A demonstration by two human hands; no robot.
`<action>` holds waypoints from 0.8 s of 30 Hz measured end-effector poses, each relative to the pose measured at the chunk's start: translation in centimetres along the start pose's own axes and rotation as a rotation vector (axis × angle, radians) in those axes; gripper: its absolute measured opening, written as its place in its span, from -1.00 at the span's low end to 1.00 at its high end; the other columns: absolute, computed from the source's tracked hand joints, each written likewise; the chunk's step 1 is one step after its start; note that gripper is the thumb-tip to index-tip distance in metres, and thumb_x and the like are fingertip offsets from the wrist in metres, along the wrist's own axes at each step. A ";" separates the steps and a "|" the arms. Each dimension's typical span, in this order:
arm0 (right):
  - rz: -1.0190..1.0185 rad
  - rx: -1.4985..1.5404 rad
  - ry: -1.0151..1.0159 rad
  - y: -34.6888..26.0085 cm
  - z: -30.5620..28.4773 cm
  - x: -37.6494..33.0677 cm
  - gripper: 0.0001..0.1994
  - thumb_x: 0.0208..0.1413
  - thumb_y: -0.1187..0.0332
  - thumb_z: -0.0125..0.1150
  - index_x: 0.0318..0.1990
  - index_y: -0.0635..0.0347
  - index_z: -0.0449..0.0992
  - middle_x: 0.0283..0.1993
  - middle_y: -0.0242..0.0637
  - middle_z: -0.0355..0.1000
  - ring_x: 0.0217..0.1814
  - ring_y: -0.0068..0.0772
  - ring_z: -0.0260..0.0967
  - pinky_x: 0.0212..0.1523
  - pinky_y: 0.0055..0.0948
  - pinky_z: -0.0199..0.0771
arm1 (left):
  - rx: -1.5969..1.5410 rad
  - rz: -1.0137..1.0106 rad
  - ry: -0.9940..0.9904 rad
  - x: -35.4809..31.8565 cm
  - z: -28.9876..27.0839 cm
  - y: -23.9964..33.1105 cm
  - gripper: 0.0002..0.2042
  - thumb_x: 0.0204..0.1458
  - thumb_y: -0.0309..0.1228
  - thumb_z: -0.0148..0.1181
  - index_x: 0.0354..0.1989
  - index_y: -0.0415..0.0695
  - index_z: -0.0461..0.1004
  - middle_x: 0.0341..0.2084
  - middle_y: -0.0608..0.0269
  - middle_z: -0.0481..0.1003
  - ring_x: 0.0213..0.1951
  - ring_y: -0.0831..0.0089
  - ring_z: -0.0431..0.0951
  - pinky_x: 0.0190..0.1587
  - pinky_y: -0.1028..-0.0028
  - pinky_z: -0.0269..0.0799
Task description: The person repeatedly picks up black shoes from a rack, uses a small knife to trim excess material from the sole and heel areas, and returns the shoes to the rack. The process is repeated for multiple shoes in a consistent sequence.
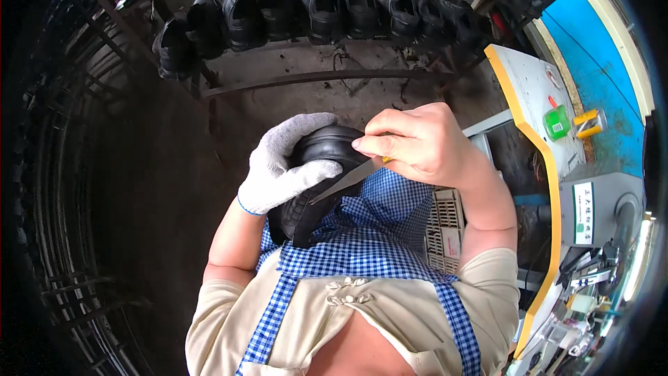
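Observation:
My left hand (271, 167), in a pale grey knit glove with a blue cuff edge, is wrapped round a black shoe (325, 146) in front of my chest. Its thumb presses along the near side of the shoe. My bare right hand (424, 143) pinches a knife (348, 181) with a thin, pointed metal blade. A bit of yellow shows at the grip, and the fingers hide the rest of it. The blade lies across the near side of the shoe, its tip pointing down and left toward the ridged sole edge; whether it touches cannot be made out.
A row of black shoes (271, 10) stands on a metal rack ahead. At right is a white table with a yellow edge (553, 188), bearing a green container (557, 123), a yellow-labelled jar (589, 124), a grey machine (605, 205) and tools. A cream plastic crate (445, 226) sits below.

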State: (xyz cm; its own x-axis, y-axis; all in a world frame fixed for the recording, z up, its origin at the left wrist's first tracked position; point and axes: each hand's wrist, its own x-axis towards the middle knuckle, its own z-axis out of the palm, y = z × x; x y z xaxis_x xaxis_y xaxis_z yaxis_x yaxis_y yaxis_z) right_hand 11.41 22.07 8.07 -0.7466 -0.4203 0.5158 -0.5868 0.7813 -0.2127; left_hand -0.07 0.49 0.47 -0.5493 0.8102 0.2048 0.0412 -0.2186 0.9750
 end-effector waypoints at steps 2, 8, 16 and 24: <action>-0.014 -0.059 -0.109 -0.3 -0.7 0.1 -0.86 -0.10 0.44 0.34 -0.32 0.16 0.58 -0.35 -0.38 0.44 -0.49 -0.43 0.49 -0.55 -0.46 0.48 | 0.053 0.010 -0.024 0.2 0.1 -0.3 -0.33 -0.14 -0.25 0.51 0.13 -0.36 0.42 -0.07 0.04 0.54 -0.03 0.33 0.57 0.08 0.39 0.47; -0.038 -0.219 -0.440 -1.8 -2.3 1.7 -0.92 -0.12 0.44 0.23 -0.46 0.22 0.47 -0.44 -0.29 0.33 -0.49 -0.36 0.49 -0.53 -0.40 0.49 | 0.124 0.022 -0.086 0.3 1.0 -1.2 -0.37 -0.15 -0.23 0.50 0.07 -0.35 0.46 -0.13 0.02 0.56 -0.08 0.30 0.60 0.03 0.36 0.50; 0.108 0.011 -0.375 -0.3 -0.6 0.6 -0.87 -0.21 0.46 0.27 -0.48 0.22 0.43 -0.43 -0.26 0.38 -0.47 -0.30 0.47 -0.49 -0.36 0.44 | 0.045 -0.037 -0.126 0.5 0.7 -2.0 -0.35 -0.16 -0.22 0.53 0.09 -0.33 0.46 -0.10 0.05 0.56 -0.07 0.32 0.59 0.06 0.35 0.50; 0.516 0.719 0.242 4.1 4.6 -7.0 -0.85 -0.01 0.46 0.27 -0.43 0.17 0.36 -0.43 -0.40 0.36 -0.45 -0.63 0.25 -0.44 -0.55 0.24 | -0.181 -0.003 0.154 0.7 -1.3 -2.4 -0.36 -0.15 -0.32 0.50 0.14 -0.29 0.43 -0.01 0.09 0.52 0.01 0.35 0.53 0.14 0.39 0.42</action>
State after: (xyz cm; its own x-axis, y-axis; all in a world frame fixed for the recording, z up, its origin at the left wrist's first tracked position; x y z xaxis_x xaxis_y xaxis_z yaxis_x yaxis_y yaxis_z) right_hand 12.79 26.07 -0.18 -0.9317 0.0722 0.3559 -0.3133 0.3361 -0.8882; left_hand -1.64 0.94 -1.86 -0.6703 0.7217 0.1727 -0.1031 -0.3210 0.9414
